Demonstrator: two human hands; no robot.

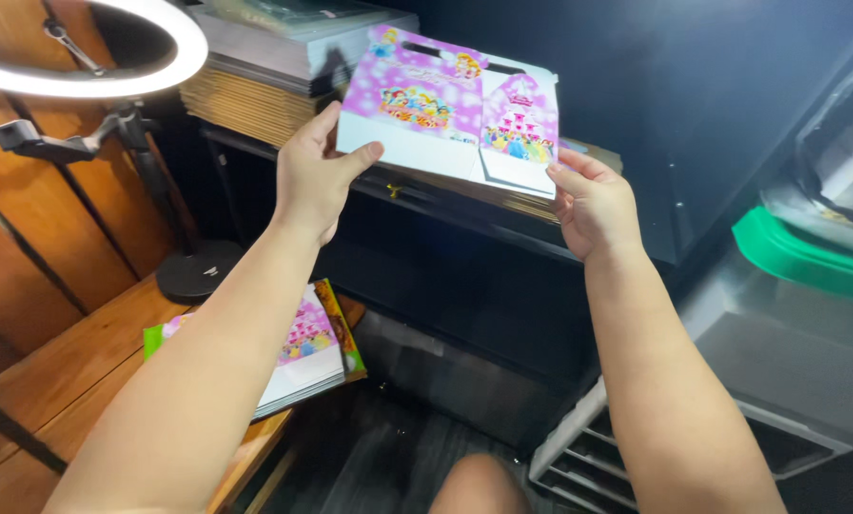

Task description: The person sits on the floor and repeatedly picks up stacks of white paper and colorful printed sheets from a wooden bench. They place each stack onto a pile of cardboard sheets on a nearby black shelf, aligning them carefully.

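A pink and white printed cardboard box point(450, 109) with cartoon pictures and a carry-handle slot is held up in front of me, partly unfolded. My left hand point(314, 176) grips its lower left edge, thumb on the white flap. At the box's lower right corner, my right hand point(593, 205) holds it with the thumb on top. Both arms stretch forward over a dark shelf.
A stack of flat printed box blanks point(314, 347) lies on a wooden table point(74, 366) at lower left. A ring light point(93, 67) on a round-based stand point(198, 271) stands at left. Stacked cardboard sheets point(255, 95) sit behind. A green-lidded bin point(797, 252) is at right.
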